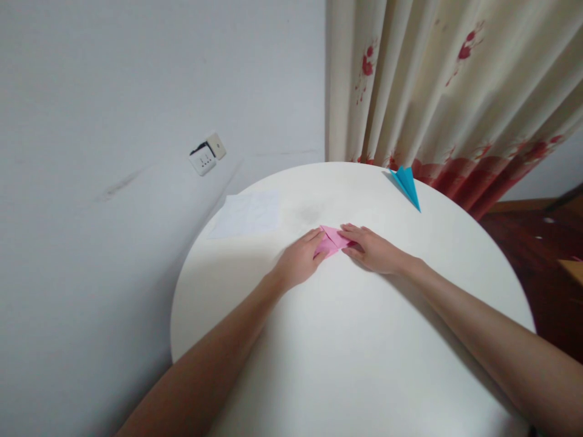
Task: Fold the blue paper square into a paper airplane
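Observation:
A small folded piece of pink paper [331, 240] lies on the round white table between my two hands. My left hand [300, 258] grips its left end, the fingers on top and the thumb at the near edge. Its right end is held by my right hand [371, 249], again with fingers over the top and thumb along the near side. Creased flaps show in the middle of the paper; both ends are partly covered by my fingers. Farther back on the right rests a blue paper plane [407, 185], its pointed tip toward me.
The white table [319, 364] stands close to a pale wall with a socket [203, 160]. A white sheet of paper [250, 212] lies at the table's back left. Behind the table hangs a cream curtain [419, 79] with red patterns.

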A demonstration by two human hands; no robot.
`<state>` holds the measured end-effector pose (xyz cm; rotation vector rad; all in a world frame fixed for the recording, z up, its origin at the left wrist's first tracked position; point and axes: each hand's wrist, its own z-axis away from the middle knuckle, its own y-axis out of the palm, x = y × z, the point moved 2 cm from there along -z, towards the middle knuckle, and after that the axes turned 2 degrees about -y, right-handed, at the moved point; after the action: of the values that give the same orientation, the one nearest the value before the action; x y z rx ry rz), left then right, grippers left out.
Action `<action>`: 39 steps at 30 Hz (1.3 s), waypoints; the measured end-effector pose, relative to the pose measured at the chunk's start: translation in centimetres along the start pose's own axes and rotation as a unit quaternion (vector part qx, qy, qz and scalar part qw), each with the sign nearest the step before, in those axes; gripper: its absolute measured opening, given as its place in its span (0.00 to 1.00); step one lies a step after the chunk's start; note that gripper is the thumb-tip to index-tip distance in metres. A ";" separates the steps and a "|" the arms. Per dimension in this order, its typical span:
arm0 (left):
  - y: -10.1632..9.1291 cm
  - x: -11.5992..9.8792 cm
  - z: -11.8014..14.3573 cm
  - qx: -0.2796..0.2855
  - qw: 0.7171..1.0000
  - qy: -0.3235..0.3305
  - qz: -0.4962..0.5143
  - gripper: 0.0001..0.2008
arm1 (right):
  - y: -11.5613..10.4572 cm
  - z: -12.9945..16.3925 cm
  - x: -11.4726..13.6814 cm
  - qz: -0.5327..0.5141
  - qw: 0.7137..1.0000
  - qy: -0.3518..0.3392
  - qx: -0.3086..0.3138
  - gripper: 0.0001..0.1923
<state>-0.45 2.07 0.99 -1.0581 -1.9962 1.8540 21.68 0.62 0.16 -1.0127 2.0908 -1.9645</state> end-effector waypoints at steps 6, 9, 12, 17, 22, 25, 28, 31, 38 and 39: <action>0.0 -0.3 0.0 -0.014 1.000 0.005 -0.004 0.22 | -0.3 -0.1 0.5 0.014 1.000 -0.001 -0.008 0.26; 0.1 -0.5 -0.1 -0.020 1.000 0.004 -0.006 0.22 | -0.3 -0.1 0.6 0.011 1.000 0.002 -0.012 0.26; 0.1 -0.6 -0.2 -0.024 1.000 -0.002 -0.007 0.21 | -0.4 -0.2 0.7 -0.001 1.000 0.006 -0.019 0.25; 0.0 -0.7 -0.1 -0.029 1.000 -0.010 0.003 0.22 | -0.7 -0.2 1.0 -0.022 0.998 0.023 -0.055 0.23; -0.3 -0.9 -0.1 -0.043 0.998 -0.028 0.026 0.23 | -1.5 -0.2 1.4 -0.023 0.995 0.061 -0.073 0.21; -0.5 -0.8 -0.2 -0.047 0.998 -0.041 0.032 0.23 | -1.7 -0.2 1.4 -0.023 0.993 0.084 -0.080 0.22; -0.7 -0.9 -0.2 -0.047 0.996 -0.062 0.041 0.23 | -1.8 -0.2 1.5 -0.026 0.992 0.088 -0.082 0.23; -0.9 -1.0 -0.2 -0.045 0.995 -0.066 0.053 0.23 | -1.7 -0.2 1.7 -0.031 0.992 0.083 -0.087 0.24; -0.6 -0.9 -0.3 -0.070 0.994 -0.057 0.065 0.23 | -1.8 -0.3 1.9 -0.063 0.989 0.085 -0.103 0.22; -0.6 -0.9 -0.3 -0.074 0.994 -0.055 0.067 0.23 | -1.7 -0.3 1.9 -0.066 0.988 0.086 -0.106 0.21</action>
<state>0.17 1.82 1.89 -1.1803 -2.2052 1.8914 20.76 -0.02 2.49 -1.0772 2.4279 -1.9873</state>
